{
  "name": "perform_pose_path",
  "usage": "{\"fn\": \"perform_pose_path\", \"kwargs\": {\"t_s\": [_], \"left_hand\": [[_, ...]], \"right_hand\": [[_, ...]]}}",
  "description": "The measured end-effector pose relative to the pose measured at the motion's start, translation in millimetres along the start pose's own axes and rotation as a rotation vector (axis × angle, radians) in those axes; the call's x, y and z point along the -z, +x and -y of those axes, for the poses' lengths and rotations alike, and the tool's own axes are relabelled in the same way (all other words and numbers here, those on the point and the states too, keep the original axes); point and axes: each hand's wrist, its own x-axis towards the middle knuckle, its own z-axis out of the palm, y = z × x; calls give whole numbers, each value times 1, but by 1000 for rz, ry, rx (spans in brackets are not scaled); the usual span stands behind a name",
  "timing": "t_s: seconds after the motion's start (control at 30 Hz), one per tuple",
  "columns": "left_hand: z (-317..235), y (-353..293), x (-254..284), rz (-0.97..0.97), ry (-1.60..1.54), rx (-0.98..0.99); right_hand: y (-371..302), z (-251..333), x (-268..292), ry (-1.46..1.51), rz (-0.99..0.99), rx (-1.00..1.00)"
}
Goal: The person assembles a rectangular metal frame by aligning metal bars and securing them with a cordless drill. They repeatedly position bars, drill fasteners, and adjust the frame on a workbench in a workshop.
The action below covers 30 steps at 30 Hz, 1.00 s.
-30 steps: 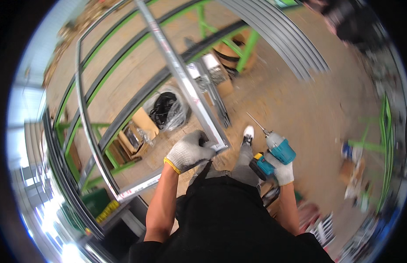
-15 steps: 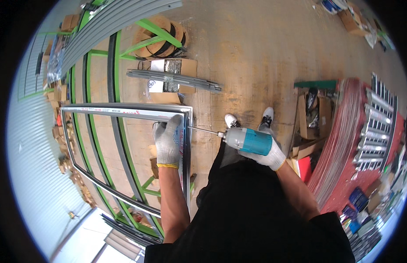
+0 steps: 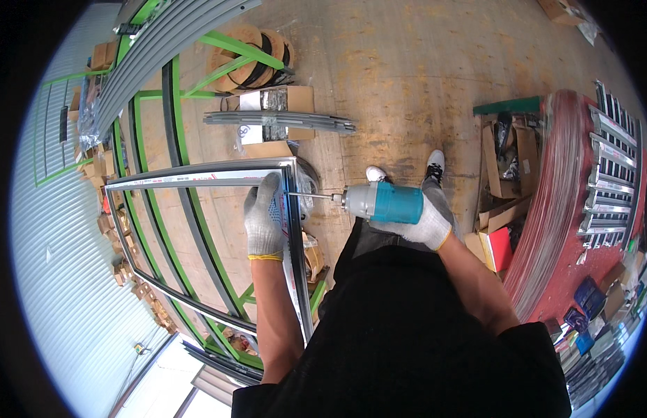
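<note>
A large rectangular grey metal frame (image 3: 198,169), with printed film on its faces, leans across green-and-black rails at my left. My left hand (image 3: 265,221), in a white knit glove with a yellow cuff, is closed on its near right side, just below the corner; some fingers are hidden. In the same kind of glove, my right hand (image 3: 428,228) grips a teal-and-grey power screwdriver (image 3: 382,202), held level. Its long thin bit (image 3: 313,196) points left, and the tip meets the outer edge of that side, close to my left hand. Any screw there is too small to see.
Green rack rails (image 3: 175,118) run under the frame. Beyond it are grey profiles (image 3: 302,122) across an open carton (image 3: 300,101), and cable spools (image 3: 247,59). At the right stand a red stack (image 3: 567,188) wrapped in film, metal profiles (image 3: 609,174) and a carton (image 3: 529,160).
The head view has shifted a little. My left hand's fingers have drawn in from the corner and curl more tightly at the frame's side. The power screwdriver stays against the frame, now nearly level.
</note>
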Motion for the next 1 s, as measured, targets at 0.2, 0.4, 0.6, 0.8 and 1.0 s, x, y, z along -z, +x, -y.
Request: {"fn": "perform_pose_path", "kwargs": {"t_s": [0.2, 0.4, 0.6, 0.8, 1.0], "left_hand": [[2, 1, 2, 26, -6, 4], [3, -1, -1, 104, -121, 1], [1, -3, 0, 97, -77, 14], [2, -4, 8, 99, -22, 24], [3, 1, 7, 67, -48, -17]], "right_hand": [[20, -27, 17, -180, -19, 102], [22, -35, 22, -633, -14, 170], [19, -18, 14, -759, 33, 308], [39, 45, 12, -1455, -27, 828], [41, 49, 15, -1238, 47, 737]]}}
